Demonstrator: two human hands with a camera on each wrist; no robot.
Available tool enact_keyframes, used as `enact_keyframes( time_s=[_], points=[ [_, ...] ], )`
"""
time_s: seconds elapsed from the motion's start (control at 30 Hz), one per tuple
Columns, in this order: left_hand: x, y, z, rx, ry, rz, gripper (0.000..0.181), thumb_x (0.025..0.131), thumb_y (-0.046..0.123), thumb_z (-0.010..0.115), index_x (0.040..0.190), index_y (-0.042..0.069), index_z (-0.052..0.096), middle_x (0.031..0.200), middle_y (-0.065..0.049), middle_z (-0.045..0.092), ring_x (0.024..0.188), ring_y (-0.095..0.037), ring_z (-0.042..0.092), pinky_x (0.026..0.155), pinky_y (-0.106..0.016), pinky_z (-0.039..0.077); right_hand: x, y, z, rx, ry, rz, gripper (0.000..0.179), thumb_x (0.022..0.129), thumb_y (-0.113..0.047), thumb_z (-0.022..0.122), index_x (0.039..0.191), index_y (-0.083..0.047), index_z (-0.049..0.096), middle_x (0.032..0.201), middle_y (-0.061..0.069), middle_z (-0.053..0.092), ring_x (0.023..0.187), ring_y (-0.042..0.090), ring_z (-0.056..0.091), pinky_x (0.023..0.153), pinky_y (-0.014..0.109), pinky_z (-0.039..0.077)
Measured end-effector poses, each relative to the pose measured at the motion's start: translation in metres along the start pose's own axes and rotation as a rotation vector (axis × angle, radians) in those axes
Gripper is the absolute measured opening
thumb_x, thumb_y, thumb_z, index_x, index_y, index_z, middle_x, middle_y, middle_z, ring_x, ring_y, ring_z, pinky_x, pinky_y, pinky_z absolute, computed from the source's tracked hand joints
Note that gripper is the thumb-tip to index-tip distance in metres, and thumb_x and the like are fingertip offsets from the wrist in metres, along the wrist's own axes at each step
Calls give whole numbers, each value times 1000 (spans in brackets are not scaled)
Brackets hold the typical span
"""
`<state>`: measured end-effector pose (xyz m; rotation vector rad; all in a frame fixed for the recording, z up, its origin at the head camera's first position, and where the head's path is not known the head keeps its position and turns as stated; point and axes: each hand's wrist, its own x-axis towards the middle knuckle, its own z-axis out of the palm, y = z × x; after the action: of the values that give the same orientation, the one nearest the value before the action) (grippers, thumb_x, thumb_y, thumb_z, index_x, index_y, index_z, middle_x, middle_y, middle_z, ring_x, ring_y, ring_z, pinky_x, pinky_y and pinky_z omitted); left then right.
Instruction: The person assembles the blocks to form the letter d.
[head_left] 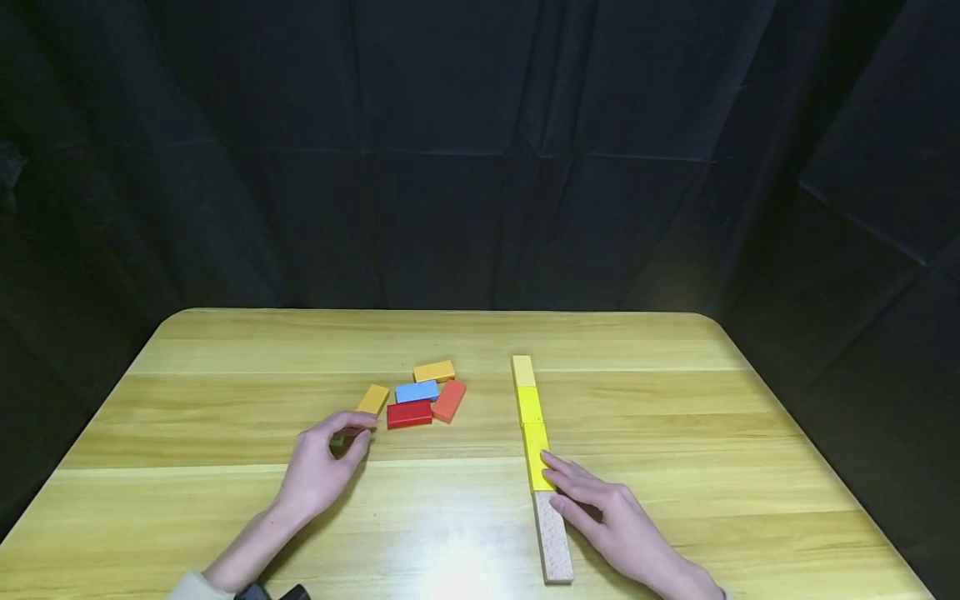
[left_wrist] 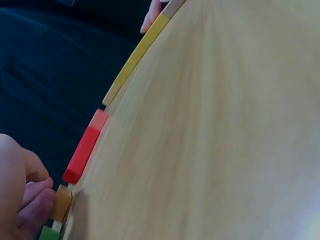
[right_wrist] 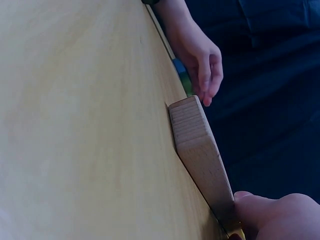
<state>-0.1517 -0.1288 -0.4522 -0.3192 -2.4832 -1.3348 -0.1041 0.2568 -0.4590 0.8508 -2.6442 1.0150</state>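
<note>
Your left hand (head_left: 321, 468) is nearer the left orange block (head_left: 372, 398), just past its slightly parted, empty fingertips, long axis slanting away rightward. Your right hand (head_left: 618, 527), fingers extended, touches the long yellow block (head_left: 533, 446).

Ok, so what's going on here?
A person's right hand touches the side of a row of blocks on the table. The left hand is by an orange block; whether they touch, I can't tell. A blue block, a dark red block, a lighter red block and another orange block lie grouped nearby, apart from the row.
</note>
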Motion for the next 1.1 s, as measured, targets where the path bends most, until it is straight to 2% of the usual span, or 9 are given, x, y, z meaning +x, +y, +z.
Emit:
enact_keyframes(
  time_s=[0.2, 0.4, 0.67, 0.8, 0.93, 1.1],
  points=[
    [4, -10, -7, 41, 62, -29, 23, 89, -3, 67, 110, 5, 72, 107, -7, 74, 93, -19, 68, 82, -32, 57, 0, 0, 1, -1, -6, 6, 35, 100, -21, 62, 133, -10, 65, 147, -3, 53, 133, 25, 53, 109, 14, 33],
    [11, -19, -11, 70, 92, -9, 27, 86, -5, 69, 112, 1, 70, 107, -13, 73, 95, -27, 69, 85, -44, 57, 0, 0, 0, 0, -4, 13, 35, 100, -21, 62, 133, -9, 65, 147, -2, 54, 133, 25, 53, 109, 13, 32],
    [22, -27, -16, 119, 115, -38, 26, 88, 3, 69, 115, 1, 68, 110, -17, 72, 101, -33, 67, 90, -51, 54, 0, 1, 0, -13, -4, 21, 35, 100, -22, 62, 132, -11, 65, 147, -3, 54, 133, 26, 52, 109, 15, 33],
    [22, -26, -14, 157, 143, -15, 26, 88, 6, 71, 113, 2, 69, 110, -16, 72, 101, -33, 67, 89, -50, 55, 0, 1, 0, -16, -4, 11, 35, 99, -21, 63, 132, -10, 65, 146, -2, 54, 133, 26, 53, 110, 15, 33],
    [20, -20, -7, 195, 121, 10, 31, 85, 13, 76, 113, 2, 69, 110, -15, 71, 101, -32, 68, 86, -49, 57, 0, 1, -1, -25, -4, 13, 35, 99, -21, 63, 132, -11, 65, 146, -3, 54, 133, 26, 53, 109, 16, 34],
    [18, -15, -1, 207, 69, -35, 38, 82, 17, 81, 115, 3, 68, 111, -15, 71, 101, -30, 68, 87, -47, 57, 1, 0, -1, -44, -6, 18, 34, 99, -22, 63, 132, -12, 66, 146, -5, 54, 132, 27, 53, 109, 29, 41]
  ],
)
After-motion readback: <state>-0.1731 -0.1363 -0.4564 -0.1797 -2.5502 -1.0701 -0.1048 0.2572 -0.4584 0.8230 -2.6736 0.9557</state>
